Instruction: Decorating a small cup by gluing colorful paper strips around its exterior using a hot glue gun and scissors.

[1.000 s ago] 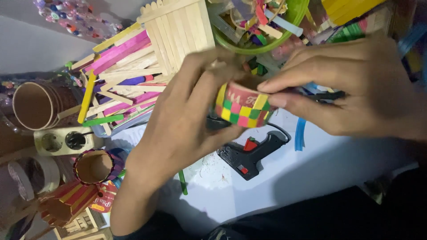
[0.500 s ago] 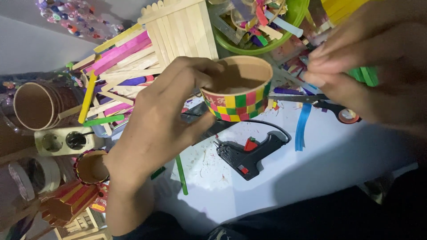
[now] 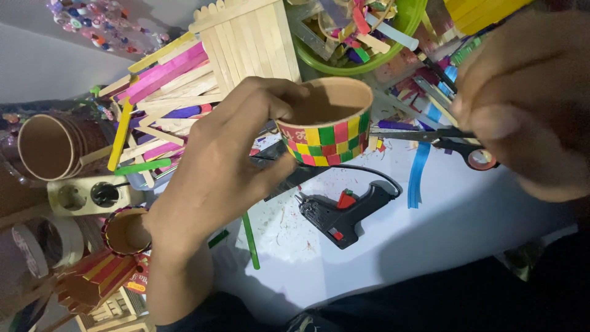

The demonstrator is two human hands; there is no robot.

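Note:
My left hand (image 3: 221,166) grips a short paper cup (image 3: 326,126) by its rim, thumb inside, fingers outside. The cup is brown inside and wrapped in a checker pattern of red, green, yellow and pink squares. It hangs above the white table, tilted toward me. My right hand (image 3: 522,104) is raised at the right, blurred, with thumb and fingers pinched together; whether anything small sits between them I cannot tell. Under that hand lie black scissors with red handles (image 3: 458,144) and a blue paper strip (image 3: 418,172).
A black glue gun (image 3: 344,212) with red trigger lies on the white sheet (image 3: 430,246). Wooden and coloured craft sticks (image 3: 184,80) are piled at the back. A green bowl (image 3: 369,58) holds scraps. Brown paper cups (image 3: 49,144), a power strip (image 3: 86,193) and a green stick (image 3: 249,240) sit at left.
My right hand has let go of the cup and lifted away to the right. My left hand turned the cup so its open mouth faces up and keeps holding it.

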